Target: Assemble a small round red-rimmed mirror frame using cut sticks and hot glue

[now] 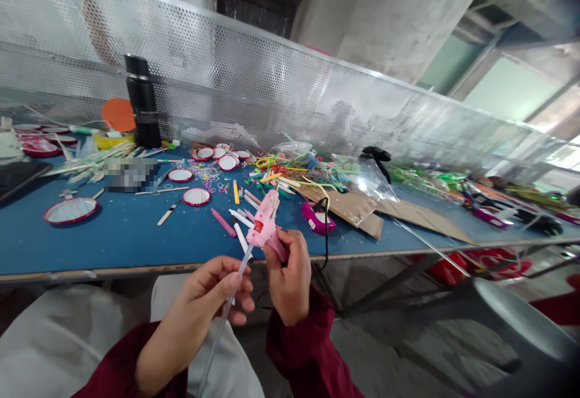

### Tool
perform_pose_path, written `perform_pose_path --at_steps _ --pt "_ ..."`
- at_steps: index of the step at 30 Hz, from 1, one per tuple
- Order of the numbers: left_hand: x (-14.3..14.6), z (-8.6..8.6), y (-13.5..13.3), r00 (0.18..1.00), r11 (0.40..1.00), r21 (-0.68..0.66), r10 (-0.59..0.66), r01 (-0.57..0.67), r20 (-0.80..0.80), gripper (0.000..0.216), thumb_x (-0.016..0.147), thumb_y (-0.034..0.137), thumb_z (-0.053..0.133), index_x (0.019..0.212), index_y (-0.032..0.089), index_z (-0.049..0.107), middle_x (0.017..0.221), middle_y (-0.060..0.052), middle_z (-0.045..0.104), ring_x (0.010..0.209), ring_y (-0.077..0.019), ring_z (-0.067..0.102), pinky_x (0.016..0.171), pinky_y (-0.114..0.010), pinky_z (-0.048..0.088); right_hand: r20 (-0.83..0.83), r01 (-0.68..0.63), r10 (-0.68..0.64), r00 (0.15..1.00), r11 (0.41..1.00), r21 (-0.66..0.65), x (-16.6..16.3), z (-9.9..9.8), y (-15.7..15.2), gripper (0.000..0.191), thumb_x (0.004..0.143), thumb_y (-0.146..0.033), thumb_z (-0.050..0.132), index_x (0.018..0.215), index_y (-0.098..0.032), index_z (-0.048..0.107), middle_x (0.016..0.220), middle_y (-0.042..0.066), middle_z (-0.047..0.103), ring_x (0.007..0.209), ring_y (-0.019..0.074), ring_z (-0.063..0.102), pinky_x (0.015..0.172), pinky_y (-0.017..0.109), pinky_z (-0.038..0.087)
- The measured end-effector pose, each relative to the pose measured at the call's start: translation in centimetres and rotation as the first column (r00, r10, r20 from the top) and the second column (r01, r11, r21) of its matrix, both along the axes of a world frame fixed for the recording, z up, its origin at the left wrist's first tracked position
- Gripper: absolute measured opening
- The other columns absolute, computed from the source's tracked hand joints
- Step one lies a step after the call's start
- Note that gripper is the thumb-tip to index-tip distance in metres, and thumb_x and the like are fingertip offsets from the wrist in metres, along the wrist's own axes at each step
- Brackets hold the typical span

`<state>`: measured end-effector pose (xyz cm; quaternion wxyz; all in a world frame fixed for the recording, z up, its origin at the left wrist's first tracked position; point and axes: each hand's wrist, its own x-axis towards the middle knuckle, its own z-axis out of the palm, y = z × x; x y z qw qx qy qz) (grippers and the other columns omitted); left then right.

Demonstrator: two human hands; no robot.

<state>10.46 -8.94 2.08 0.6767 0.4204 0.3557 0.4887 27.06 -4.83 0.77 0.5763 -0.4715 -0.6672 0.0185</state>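
My right hand [290, 271] is closed round the handle of a pink hot glue gun [264, 221], its nozzle end tilted up over the table's front edge. A long translucent glue stick [219, 334] runs from the back of the gun down toward my lap. Below the gun, my left hand [217, 292] pinches this stick between thumb and fingers. Several markers [223, 223] lie on the table just behind the gun. A purple roll-like item [318, 218] sits to the right, beside a hanging black cord [326, 235].
Round red-rimmed mirror-like discs [196, 196] are scattered over the blue table [136, 235]. A black bottle [143, 102] stands at the back left before a perforated metal screen [272, 78]. Colourful craft pieces [299, 165] and cardboard [348, 205] lie right of centre. A grey stool [512, 313] stands at right.
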Motion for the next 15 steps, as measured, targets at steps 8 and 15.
perform_pose_path --at_steps 8,15 --pt "0.5 0.4 0.1 0.998 0.997 -0.077 -0.015 0.011 -0.053 0.048 0.079 0.063 0.065 0.084 0.016 0.061 0.048 0.007 0.047 0.035 -0.0025 0.033 0.035 -0.014 0.018 0.081 -0.059 0.057 0.995 0.998 0.026 0.0 -0.2 -0.2 0.015 0.095 -0.023 0.058 0.111 -0.023 0.057 0.104 0.007 0.059 0.101 0.0218 0.058 0.088 0.036 0.048" --pt "0.5 1.4 -0.1 0.998 0.993 -0.112 0.027 -0.034 -0.063 0.052 0.071 0.066 0.071 0.073 0.016 0.058 0.043 0.007 0.044 0.035 -0.0029 0.03 0.035 -0.015 0.016 0.119 -0.105 0.091 0.989 0.988 0.115 -0.3 -0.3 -0.1 0.019 0.094 -0.016 0.059 0.112 -0.023 0.056 0.1 0.006 0.058 0.097 0.021 0.058 0.084 0.034 0.05"
